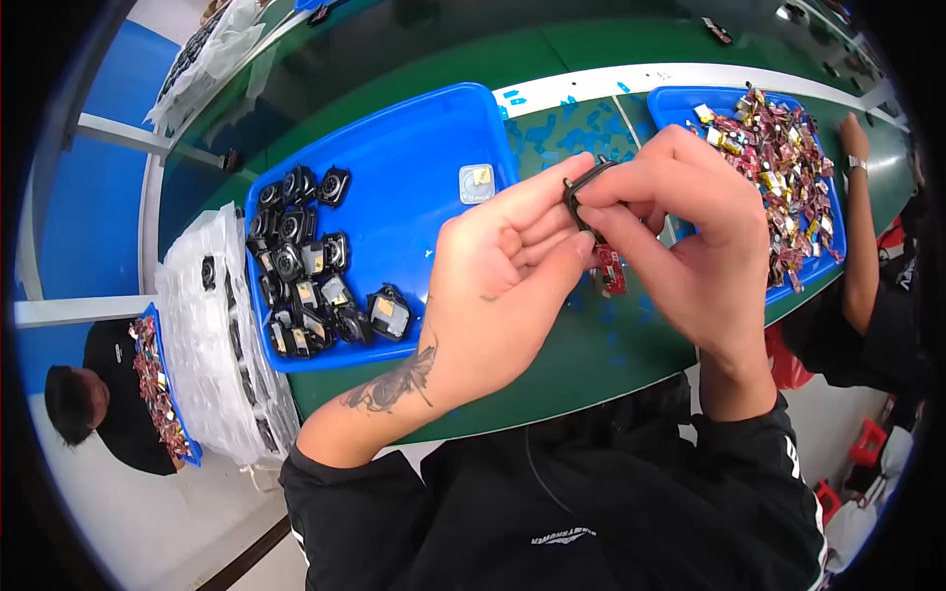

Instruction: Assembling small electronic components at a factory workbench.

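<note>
Black part [583,187] mostly hidden between both hands' fingers [631,197].

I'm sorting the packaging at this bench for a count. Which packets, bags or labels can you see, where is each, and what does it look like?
Small packet: lies alone in the left blue tray, square, clear with a yellow patch.
Plastic bags: piled left of that tray, crinkled, clear-white.
Small wrapped pieces: heaped in the right blue tray, red, gold and silver.
Label on clothing: on the black top, small, white.
No screens or signs show.

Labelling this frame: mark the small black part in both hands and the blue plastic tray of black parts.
small black part [584,184], head view, its top edge.
blue plastic tray [414,187], head view, bare floor.
</note>
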Motion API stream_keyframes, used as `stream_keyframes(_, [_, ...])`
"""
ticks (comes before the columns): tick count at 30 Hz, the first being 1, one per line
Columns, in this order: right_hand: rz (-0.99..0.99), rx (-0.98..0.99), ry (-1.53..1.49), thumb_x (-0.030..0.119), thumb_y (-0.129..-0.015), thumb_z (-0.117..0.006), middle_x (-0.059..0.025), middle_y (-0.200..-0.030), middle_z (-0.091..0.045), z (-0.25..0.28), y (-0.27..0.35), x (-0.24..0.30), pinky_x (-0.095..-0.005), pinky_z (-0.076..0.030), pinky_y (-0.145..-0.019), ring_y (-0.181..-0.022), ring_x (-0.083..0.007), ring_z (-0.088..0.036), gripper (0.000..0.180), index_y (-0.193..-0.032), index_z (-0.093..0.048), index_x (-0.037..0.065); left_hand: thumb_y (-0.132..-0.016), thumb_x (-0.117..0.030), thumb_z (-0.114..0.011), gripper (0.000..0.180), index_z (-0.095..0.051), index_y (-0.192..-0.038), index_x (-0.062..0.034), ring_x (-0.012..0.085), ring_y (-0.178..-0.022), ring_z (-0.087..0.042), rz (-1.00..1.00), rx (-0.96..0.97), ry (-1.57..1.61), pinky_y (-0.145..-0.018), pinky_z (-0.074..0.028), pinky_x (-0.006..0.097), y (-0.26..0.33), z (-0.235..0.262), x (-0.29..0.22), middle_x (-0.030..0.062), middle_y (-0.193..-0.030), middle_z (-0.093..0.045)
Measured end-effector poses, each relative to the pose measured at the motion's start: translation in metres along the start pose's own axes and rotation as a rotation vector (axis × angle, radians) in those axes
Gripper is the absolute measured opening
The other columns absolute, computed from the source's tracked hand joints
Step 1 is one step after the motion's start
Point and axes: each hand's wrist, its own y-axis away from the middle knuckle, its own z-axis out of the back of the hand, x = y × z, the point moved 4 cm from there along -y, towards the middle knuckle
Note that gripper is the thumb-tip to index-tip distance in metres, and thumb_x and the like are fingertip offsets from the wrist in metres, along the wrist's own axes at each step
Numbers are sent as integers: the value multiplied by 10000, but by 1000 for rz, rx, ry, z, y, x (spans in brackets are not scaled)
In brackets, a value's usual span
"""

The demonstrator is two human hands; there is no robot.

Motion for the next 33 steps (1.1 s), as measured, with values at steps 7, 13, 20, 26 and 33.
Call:
stream_keyframes(7, [-23,110,-68,-87,-669,-711,5,-690,-520,2,-1,-4,-236,-330,-550,-602,-86,-443,174,-786,-691,41,-937,62,-506,457,-418,-1385,88,195,-1136,-601,29,28,-48,-967,-511,312,2,-1,0,162,-1247,-602])
stream_keyframes(13, [-51,22,-112,-80,-678,-711,25,-695,-485,0,3,0,-221,-312,-575,-627,-76,-402,165,-735,-614,40,-933,74,-516,451,-439,-1378,80,153,-1060,-614,-48,-25,-173,-907,-498,251,7,-8,-8,158,-1195,-627])
stream_keyframes(20, [-82,33,-203,-17,-711,-767,17,-801,-502,0,4,-9,-209,-346,-616,-691,-68,-421,235,-847,-583,38,-929,56,-535,448,-440,-1366,72,164,-1045,-625,-120,-8,-167,-910,-505,265,3,-7,-10,158,-1182,-629])
stream_keyframes(26, [40,52,-105,-3,-717,-804,-71,-996,-614,-1,27,-1,-253,-508,-739,-859,-136,-618,440,-1090,-570,-4,-932,36,-522,511,-350,-1412,31,217,-1110,-616,-143,-112,71,-941,-533,345,-7,5,-9,189,-1240,-593])
stream_keyframes(33, [-323,-15,-781,-120,-830,-614,-71,-969,-638,3,24,-8,-210,-528,-709,-818,-99,-649,223,-1035,-580,-39,-905,60,-557,244,-660,-1125,32,237,-1076,-623,-388,86,-607,-881,-534,327,0,7,-25,176,-1128,-628])
